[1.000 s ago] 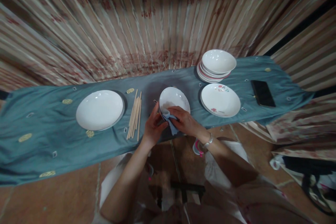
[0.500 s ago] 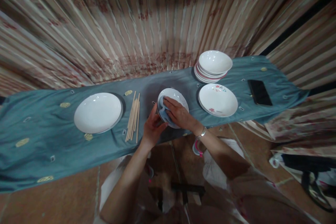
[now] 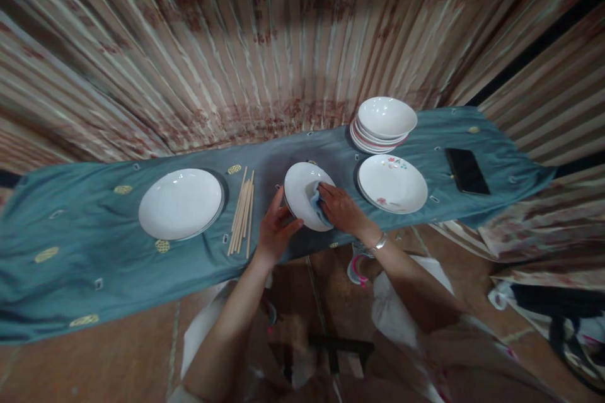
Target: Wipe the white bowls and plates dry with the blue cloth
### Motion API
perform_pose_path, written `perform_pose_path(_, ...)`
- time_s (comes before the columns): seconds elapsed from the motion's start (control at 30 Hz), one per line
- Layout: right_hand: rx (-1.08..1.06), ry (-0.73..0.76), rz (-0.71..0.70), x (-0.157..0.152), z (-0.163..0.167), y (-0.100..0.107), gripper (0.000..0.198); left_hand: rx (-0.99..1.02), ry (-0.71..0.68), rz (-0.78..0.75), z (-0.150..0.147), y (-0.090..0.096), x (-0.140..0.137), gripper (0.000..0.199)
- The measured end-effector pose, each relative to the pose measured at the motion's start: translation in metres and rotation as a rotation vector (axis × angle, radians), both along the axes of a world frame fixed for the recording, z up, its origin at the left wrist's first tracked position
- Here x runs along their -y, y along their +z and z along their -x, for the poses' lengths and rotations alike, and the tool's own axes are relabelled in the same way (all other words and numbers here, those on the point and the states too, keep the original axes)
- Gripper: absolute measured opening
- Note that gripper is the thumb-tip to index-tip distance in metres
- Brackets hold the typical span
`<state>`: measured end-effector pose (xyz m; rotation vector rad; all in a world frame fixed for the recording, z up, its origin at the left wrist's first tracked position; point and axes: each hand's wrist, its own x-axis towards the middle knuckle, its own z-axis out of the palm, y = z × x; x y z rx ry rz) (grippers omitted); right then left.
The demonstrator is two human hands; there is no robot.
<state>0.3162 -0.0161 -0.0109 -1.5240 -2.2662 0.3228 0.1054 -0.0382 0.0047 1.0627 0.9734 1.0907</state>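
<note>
A white plate (image 3: 301,192) with a dark rim is held at the table's front edge, in the middle of the view. My left hand (image 3: 276,227) grips its left rim, thumb at the near side and fingers partly hidden beyond the edge. My right hand (image 3: 344,208) presses a bunched light-blue cloth (image 3: 317,200) on the right part of the plate, fingers closed over it. Left of the plate lies a loose bundle of wooden chopsticks (image 3: 242,215).
A stack of large white plates (image 3: 179,204) sits on the left of the blue-green tablecloth (image 3: 108,236). To the right are flower-patterned plates (image 3: 394,184), a stack of bowls (image 3: 386,118) behind them, and a black phone (image 3: 467,170). A pleated curtain (image 3: 293,44) hangs behind.
My right hand has slid the cloth from the left side of the plate to its right side, baring the plate's left and middle. My left hand keeps its hold on the rim.
</note>
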Motion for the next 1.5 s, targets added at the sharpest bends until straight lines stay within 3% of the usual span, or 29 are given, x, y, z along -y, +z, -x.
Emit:
perform_pose_path(0.23, -0.017, 0.055, 0.012, 0.025, -0.007, 0.0, 0.037, 0.031, 0.001, 0.064, -0.002, 0.004, -0.001, 0.119)
perform_pose_path(0.5, -0.042, 0.13, 0.079, 0.049, -0.007, 0.013, 0.061, 0.095, 0.018, 0.126, -0.002, 0.006, -0.001, 0.118)
perform_pose_path(0.67, -0.057, 0.186, 0.075, 0.05, -0.008, 0.017, 0.043, 0.133, 0.031, 0.159, -0.002, 0.006, -0.002, 0.118)
perform_pose_path(1.0, 0.054, 0.216, -0.002, 0.054, -0.007, 0.043, 0.04, 0.104, 0.081, 0.101, -0.007, -0.002, -0.006, 0.122)
perform_pose_path(1.17, 0.013, 0.221, -0.03, 0.057, -0.01, 0.048, 0.04, -0.287, 0.114, -0.142, 0.004, -0.002, -0.012, 0.111)
perform_pose_path(1.3, -0.026, 0.244, -0.035, 0.057, -0.01, 0.049, 0.045, -0.705, 0.214, -0.546, 0.019, 0.004, -0.016, 0.105)
perform_pose_path(1.37, -0.035, 0.259, -0.026, 0.056, -0.009, 0.051, 0.045, -0.815, 0.174, -0.734, 0.019, 0.006, -0.015, 0.099)
perform_pose_path(1.5, -0.037, 0.267, -0.015, 0.055, -0.004, 0.055, 0.042, -0.867, 0.029, -0.937, 0.007, 0.001, -0.01, 0.055)
